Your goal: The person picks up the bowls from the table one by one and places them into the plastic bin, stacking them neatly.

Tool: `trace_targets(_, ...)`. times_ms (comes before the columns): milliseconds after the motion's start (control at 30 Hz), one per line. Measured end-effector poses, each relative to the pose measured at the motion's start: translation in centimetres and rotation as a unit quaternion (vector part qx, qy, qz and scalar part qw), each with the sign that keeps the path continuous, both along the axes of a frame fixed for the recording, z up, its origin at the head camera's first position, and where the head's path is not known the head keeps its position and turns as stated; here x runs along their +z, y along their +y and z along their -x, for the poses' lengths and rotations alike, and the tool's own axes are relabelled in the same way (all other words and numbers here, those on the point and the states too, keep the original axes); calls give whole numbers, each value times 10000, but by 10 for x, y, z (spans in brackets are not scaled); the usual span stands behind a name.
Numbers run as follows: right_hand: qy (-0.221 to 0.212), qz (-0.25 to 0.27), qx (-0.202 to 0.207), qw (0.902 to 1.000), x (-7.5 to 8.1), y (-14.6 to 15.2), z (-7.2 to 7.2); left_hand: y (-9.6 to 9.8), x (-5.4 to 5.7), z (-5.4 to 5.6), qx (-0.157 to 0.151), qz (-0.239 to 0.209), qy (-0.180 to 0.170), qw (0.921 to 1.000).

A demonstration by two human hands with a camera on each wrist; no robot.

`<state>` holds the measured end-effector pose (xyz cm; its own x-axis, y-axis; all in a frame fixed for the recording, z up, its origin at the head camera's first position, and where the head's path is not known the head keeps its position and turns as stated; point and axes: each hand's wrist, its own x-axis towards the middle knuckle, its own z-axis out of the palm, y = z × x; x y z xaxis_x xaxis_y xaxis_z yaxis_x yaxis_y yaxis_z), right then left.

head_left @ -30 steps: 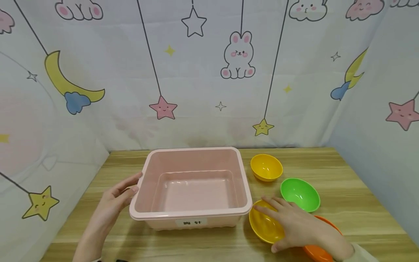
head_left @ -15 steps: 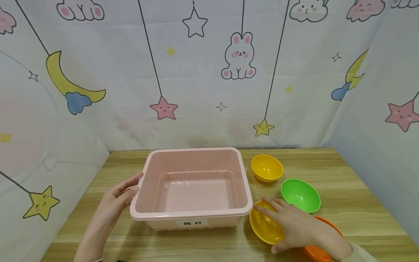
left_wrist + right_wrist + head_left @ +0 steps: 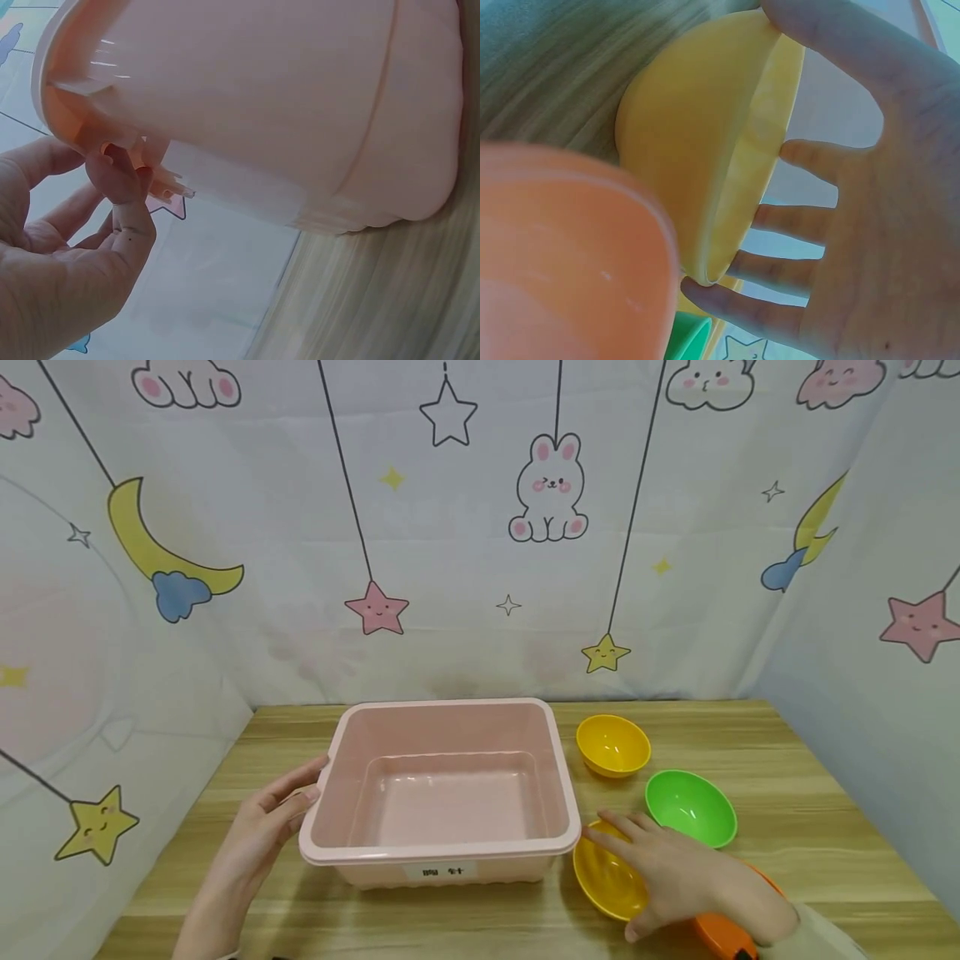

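Note:
A pink plastic tub [image 3: 450, 802] with a white label on its front stands on the wooden table. My left hand [image 3: 255, 835] is at its left side, thumb and fingers pinching the rim by the handle lug, seen from below in the left wrist view. Just right of the tub sits a yellow bowl [image 3: 603, 881]. Over it my right hand [image 3: 678, 877] spreads with fingers fairly straight, fingertips and thumb touching the rim in the right wrist view. An orange bowl [image 3: 723, 935] lies partly hidden beneath the right forearm.
A green bowl [image 3: 692, 808] is just beyond the right hand, and another yellow bowl [image 3: 613, 746] stands behind it near the tub's back right corner. Printed cloth walls [image 3: 450, 527] enclose the table [image 3: 810, 810] at the back and sides.
Both hands keep their places at the tub and the yellow bowl. The head view has shifted very slightly, and a small dark item now shows by the orange bowl at the bottom edge.

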<state>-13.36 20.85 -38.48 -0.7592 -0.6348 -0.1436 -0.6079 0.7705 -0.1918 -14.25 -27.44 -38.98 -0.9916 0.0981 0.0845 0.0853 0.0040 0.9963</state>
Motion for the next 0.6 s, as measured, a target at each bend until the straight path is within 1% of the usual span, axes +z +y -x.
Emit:
trace_targets(133, 33, -114, 22, 9999, 1, -1, 2, 1, 0, 0, 13, -67, 16, 10000)
trace_targets(333, -84, -191, 31, 9998, 1, -2, 5, 2, 0, 0, 106, -123, -18, 9999)
trace_targets(500, 28, -253, 83, 9996, 2, -3, 5, 3, -1, 0, 159, -237, 20, 9996)
trace_targets(600, 155, -267, 120, 9995, 1, -4, 5, 3, 0, -1, 166, -256, -14, 9995)
